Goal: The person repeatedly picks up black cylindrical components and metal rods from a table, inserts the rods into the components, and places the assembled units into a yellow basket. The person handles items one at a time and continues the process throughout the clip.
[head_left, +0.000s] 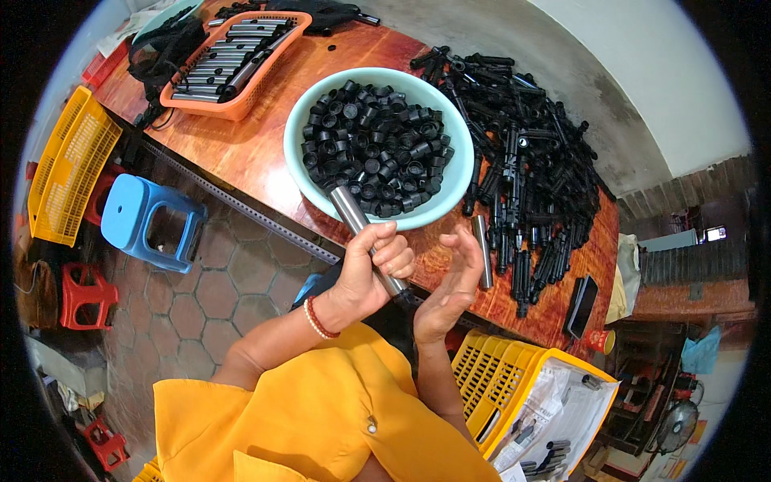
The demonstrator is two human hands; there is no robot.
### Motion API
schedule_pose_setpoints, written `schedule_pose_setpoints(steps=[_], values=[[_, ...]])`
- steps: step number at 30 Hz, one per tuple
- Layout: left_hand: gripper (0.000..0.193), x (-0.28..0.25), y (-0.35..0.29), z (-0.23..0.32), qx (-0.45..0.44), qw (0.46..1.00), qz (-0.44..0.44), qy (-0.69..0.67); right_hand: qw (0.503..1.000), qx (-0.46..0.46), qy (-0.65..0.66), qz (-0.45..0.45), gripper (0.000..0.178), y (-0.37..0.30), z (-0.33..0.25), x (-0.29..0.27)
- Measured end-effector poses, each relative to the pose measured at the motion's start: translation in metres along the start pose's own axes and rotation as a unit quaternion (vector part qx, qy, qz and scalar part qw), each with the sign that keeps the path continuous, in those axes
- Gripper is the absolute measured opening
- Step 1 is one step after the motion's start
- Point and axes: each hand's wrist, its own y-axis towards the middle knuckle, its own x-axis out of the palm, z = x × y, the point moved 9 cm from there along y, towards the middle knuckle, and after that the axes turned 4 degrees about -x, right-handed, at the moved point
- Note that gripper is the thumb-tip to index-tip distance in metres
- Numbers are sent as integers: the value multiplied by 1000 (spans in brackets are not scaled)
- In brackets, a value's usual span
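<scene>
My left hand (373, 261) is wrapped round a shiny metal tube (348, 208), which slants from upper left to lower right. The tube's upper end overlaps the near rim of a pale blue basin (461, 178) full of small black caps (372, 165). At the lower end of the tube is a dark piece whose details I cannot make out. Beside that end my right hand (450, 285) is open, palm turned toward the tube, fingers raised. A second metal tube (483, 251) lies on the table just right of my right hand.
Black pump-like parts (526, 169) are heaped right of the basin on the wooden table (241, 153). An orange basket (238, 108) of metal tubes stands far left. A phone (581, 307) lies near the right edge. Yellow crates (498, 377) and a blue stool (132, 213) stand beside the table.
</scene>
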Motion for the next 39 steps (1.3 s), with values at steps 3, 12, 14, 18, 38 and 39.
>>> schedule_pose_setpoints(steps=[3,12,14,18,38,39], values=[[38,-2,2,7,4,1000,6,-10,1000,-3,2,0,79,-4,4,-2],[39,-5,1,18,32,999,11,-13,1000,-2,-7,-8,76,-11,4,3],[38,-3,0,20,34,999,9,-29,1000,-3,2,8,74,-11,2,2],[38,-4,-1,27,48,998,2,-30,996,-50,-35,67,78,-8,-27,-12],[36,-1,2,21,21,999,-33,-7,998,-20,-35,53,60,-5,11,-17],[36,1,2,28,34,999,-41,12,998,-17,-56,30,58,-7,17,-15]])
